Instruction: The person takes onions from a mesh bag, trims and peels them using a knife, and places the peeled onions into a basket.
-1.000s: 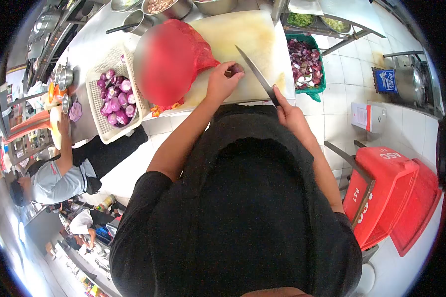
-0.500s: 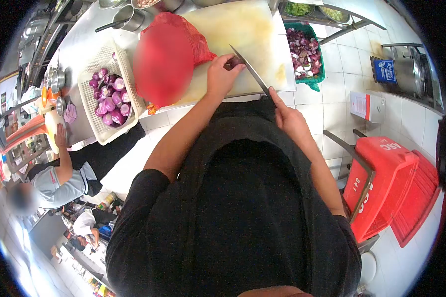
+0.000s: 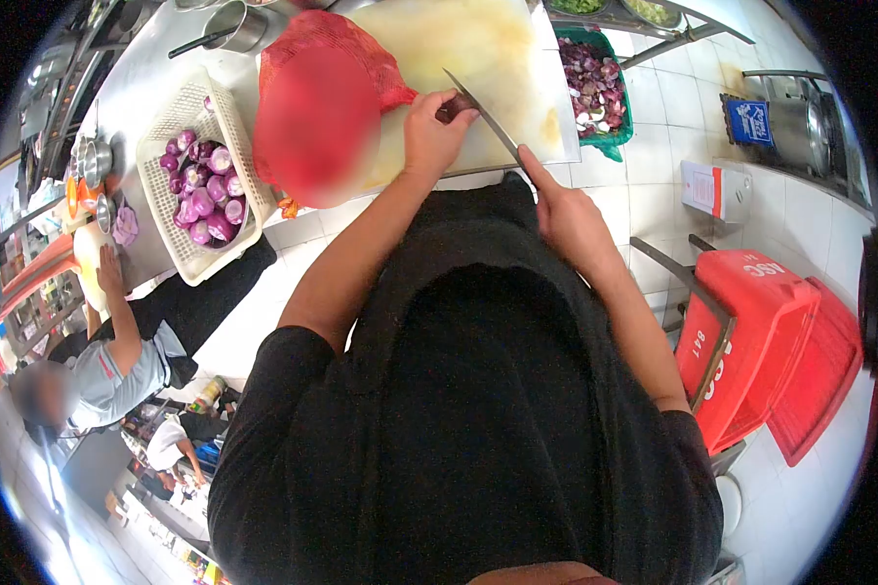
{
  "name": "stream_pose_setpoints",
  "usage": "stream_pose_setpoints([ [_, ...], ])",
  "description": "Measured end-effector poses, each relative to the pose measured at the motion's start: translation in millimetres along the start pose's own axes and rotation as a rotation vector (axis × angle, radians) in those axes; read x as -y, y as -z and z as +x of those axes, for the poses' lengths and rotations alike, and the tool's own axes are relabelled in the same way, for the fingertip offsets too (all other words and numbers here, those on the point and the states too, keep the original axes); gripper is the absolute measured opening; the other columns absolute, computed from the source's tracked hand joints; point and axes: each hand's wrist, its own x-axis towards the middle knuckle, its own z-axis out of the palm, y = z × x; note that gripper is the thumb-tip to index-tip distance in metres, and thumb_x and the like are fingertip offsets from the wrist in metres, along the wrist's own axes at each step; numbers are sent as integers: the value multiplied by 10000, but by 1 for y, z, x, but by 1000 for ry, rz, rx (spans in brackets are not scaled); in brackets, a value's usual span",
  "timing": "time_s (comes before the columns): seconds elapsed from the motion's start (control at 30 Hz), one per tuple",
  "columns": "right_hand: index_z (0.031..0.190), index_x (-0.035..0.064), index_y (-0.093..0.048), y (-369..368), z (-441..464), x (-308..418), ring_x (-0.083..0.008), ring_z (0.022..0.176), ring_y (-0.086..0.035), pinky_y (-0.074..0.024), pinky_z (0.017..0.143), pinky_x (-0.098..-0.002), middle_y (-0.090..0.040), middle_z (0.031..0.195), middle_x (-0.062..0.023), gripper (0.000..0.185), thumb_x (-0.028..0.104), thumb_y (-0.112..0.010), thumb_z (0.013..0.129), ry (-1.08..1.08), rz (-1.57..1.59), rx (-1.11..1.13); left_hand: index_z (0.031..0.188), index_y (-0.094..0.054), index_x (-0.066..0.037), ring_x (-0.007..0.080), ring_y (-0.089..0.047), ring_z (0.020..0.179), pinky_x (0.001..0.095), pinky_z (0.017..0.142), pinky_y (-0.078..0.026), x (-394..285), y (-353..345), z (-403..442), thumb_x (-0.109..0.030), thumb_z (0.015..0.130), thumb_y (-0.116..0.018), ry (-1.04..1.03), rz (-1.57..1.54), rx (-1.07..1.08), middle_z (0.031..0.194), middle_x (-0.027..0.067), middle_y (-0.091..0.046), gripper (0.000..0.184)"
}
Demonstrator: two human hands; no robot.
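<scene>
Onion [image 3: 455, 105], dark purple, mostly hidden, pinched in left hand [image 3: 433, 138]; right hand [image 3: 568, 214], fingers curled, hides handle of knife [image 3: 488, 119].

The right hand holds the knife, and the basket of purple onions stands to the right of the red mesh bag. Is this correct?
Wrong side: the head view shows the basket left of the bag. The right hand does hold the knife.

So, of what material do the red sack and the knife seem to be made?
The red sack looks like matt plastic netting, from the mesh at its folds. The knife has probably a steel blade, smooth and grey; the right hand covers its handle.
</scene>
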Motion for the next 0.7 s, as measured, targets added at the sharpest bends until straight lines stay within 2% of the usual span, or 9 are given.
stream_pose_setpoints([
  [0.1, 1514, 245, -336, -6, 9, 2, -444, 662, -624, -468, 644, -552, -615, 716, -287, 670, 42, -510, 899, -19, -34, 18, 1011, -698, 3, 251, -667, 789, 339, 746, -548, 1, 0, 1, -158, 687, -861, -15, -5, -4, 906, 157, -666, 397],
  [0.3, 1510, 258, -346, -26, 32, -7, -447, 673, -630, -490, 665, -545, -627, 721, -283, 654, 64, -498, 904, 41, -41, -82, 1029, -691, 18, 227, -668, 791, 329, 747, -548, -2, 3, 2, -143, 708, -843, 17, 19, 33, 904, 142, -671, 390],
  [0.43, 1524, 284, -304, -42, 54, -19, -438, 731, -662, -514, 699, -562, -662, 790, -275, 700, 51, -463, 883, 1, -26, -8, 1068, -676, 17, 221, -664, 778, 332, 752, -546, 3, 4, -3, -149, 725, -831, -7, -41, 38, 918, 137, -668, 411],
  [0.53, 1519, 278, -319, -45, 55, -25, -447, 742, -656, -508, 707, -559, -658, 803, -282, 676, 60, -469, 897, 14, 38, -31, 1091, -662, 15, 221, -661, 845, 320, 763, -540, 5, 13, -4, -167, 767, -801, 56, 34, 40, 1023, 157, -652, 397],
  [0.63, 1506, 268, -352, -44, 54, -25, -462, 751, -645, -504, 724, -543, -651, 823, -291, 629, 85, -494, 921, 28, 106, -59, 1101, -661, -2, 275, -641, 971, 346, 833, -526, -5, 24, -14, -170, 795, -763, -10, 127, 13, 1134, 194, -612, 364],
  [0.7, 1503, 270, -360, -41, 54, -27, -462, 771, -647, -509, 741, -534, -653, 848, -295, 629, 84, -496, 918, 39, 135, -64, 1116, -658, -19, 320, -611, 1033, 375, 881, -508, 2, 29, -11, -161, 790, -756, -290, 331, 47, 1169, 202, -590, 369],
])
